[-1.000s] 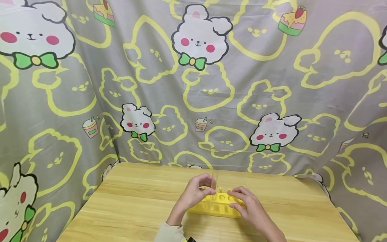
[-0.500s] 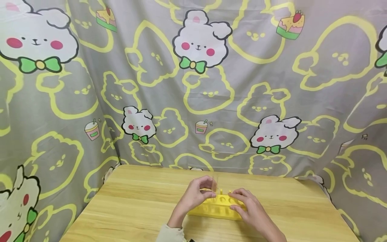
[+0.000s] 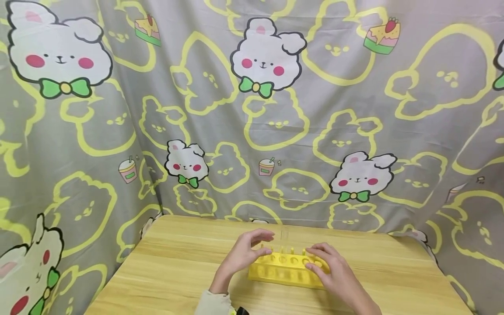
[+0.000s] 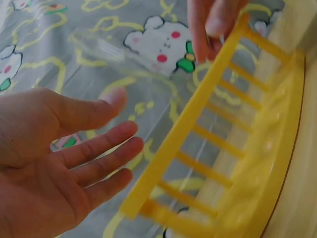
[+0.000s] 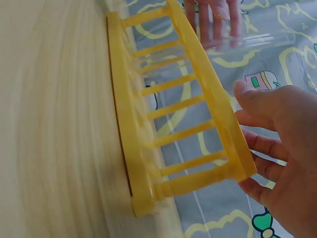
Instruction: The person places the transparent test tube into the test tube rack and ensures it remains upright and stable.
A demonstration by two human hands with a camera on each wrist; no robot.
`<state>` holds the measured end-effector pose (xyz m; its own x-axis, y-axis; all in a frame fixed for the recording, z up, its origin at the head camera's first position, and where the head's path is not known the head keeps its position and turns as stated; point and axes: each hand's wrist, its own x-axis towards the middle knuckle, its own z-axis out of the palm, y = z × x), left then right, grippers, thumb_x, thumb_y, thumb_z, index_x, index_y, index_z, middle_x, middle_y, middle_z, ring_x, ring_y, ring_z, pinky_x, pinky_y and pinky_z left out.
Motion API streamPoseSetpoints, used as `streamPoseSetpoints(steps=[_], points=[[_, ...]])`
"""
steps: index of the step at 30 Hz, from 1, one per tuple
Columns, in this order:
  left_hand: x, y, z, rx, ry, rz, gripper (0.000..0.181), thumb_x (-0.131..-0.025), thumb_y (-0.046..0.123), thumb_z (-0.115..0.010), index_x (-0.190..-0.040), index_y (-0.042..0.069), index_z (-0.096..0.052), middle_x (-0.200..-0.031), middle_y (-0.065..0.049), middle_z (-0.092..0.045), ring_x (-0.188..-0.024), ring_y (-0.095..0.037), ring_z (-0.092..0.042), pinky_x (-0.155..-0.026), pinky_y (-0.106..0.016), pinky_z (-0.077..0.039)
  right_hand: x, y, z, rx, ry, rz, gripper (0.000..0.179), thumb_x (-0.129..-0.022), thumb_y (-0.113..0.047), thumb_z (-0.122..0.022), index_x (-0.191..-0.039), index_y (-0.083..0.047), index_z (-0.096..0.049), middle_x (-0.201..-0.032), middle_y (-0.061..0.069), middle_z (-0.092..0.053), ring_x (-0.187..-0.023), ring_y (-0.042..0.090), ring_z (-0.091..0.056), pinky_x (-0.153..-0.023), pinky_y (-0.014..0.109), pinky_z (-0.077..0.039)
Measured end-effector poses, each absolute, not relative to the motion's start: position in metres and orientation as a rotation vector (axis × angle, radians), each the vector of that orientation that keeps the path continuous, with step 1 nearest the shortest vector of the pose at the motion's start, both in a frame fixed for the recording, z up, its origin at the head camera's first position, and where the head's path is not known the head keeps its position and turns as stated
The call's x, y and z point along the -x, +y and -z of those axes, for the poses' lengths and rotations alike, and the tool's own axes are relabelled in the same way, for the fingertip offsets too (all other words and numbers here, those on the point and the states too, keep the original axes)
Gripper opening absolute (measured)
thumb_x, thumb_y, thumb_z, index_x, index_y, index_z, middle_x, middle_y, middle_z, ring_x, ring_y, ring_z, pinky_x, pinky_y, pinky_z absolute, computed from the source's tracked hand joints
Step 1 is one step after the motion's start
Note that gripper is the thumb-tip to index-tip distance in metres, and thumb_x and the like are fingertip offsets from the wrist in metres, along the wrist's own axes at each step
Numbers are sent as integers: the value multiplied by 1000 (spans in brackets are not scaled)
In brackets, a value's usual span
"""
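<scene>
A yellow test tube rack (image 3: 287,281) stands on the wooden table, with a row of round holes in its top and short pegs along the far side. One clear test tube (image 3: 284,239) is upright in a hole near the middle, its upper part sticking out above the rack; the right wrist view also shows this tube (image 5: 262,40) passing through the top. My left hand (image 3: 245,251) is at the rack's left end, fingers spread, apart from the tube and holding nothing. My right hand (image 3: 334,267) holds the rack's right end, thumb in front and fingers behind.
The wooden table (image 3: 177,262) reaches back to a grey curtain (image 3: 220,109) printed with rabbits, which hangs behind and along both sides. A light sleeve (image 3: 214,304) covers the left forearm, with a small black item (image 3: 242,311) beside it.
The left hand has let go of the test tube and drawn off to the left, leaving it upright in the rack. The right hand stays at the rack's right end.
</scene>
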<state>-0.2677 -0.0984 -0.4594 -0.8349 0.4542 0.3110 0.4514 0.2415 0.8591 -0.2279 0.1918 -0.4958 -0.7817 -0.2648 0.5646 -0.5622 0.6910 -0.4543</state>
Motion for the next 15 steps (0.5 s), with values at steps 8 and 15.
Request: streamPoseSetpoints(steps=[8,15], points=[[277,-133,467,-898,2720,-1621,33,-103,19,-64,-133,5,-64,-133,-8,-66,-126,-30,-60,-112,-57,-40,231,213,496,-604,-2304,-825,39,-84,-6,-85,-120,-8,-73,-118,-3,-66,-110,22,-63,-97,2,-36],[282,-167,477,-782,2814,-1645,34,-105,21,-61,-134,4,-65,-135,-11,-65,-130,-34,-57,-113,-57,-39,231,235,501,-563,-2349,-794,42,-89,-8,-80,-129,-7,-68,-127,3,-64,-118,27,-58,-102,-1,-23]])
